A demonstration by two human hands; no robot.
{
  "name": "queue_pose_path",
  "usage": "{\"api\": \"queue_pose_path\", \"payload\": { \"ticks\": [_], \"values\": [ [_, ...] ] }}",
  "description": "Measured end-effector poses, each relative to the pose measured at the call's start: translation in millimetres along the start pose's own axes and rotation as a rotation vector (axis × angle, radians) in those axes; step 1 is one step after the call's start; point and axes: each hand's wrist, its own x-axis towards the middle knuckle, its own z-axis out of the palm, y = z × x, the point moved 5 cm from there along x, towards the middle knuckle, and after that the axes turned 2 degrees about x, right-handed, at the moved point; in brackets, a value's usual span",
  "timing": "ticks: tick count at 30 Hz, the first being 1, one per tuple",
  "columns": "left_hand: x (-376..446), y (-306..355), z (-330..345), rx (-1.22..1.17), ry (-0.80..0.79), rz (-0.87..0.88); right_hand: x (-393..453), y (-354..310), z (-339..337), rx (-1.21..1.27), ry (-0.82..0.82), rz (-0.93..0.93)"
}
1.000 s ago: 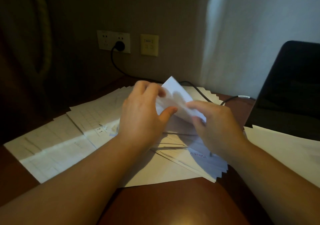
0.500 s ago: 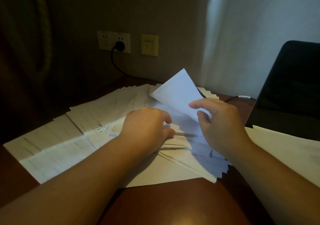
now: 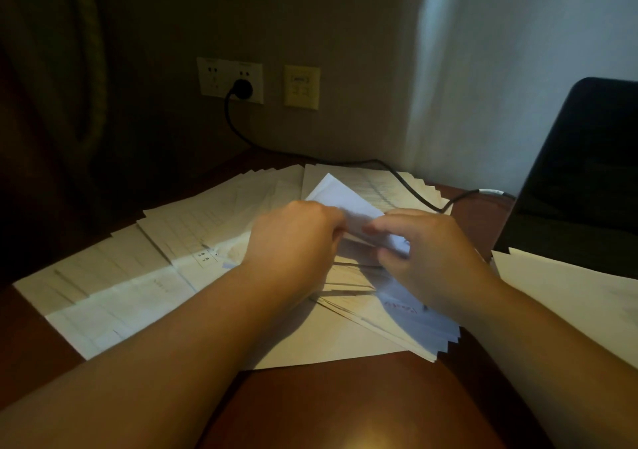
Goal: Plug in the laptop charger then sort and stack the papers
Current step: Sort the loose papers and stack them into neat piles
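Several printed papers lie fanned out across the brown desk. My left hand and my right hand meet over the middle of the spread, both pinching a lifted white sheet whose corner sticks up behind my fingers. The black charger plug sits in the wall socket. Its cable runs down the wall, across the far papers, toward the black laptop at the right.
A yellowish wall plate is beside the socket. More paper lies at the right in front of the laptop. A dark curtain hangs at the left and a pale curtain at the back right.
The lifted sheet, raised high half a second ago, has come down lower. My left hand has risen from the pile and joined my right hand on the sheet.
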Motion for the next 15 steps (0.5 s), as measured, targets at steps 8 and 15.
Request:
{"api": "queue_pose_path", "payload": {
  "ticks": [8, 15],
  "values": [
    [-1.9, -1.0, -10.5, -0.160, 0.133, -0.177, -1.6, 0.7, -7.6, -0.080, 0.042, 0.102],
    [-6.3, -2.2, 21.6, -0.049, -0.249, -0.169, -4.1, 2.7, -18.6, 0.012, 0.286, 0.149]
  ]
}}
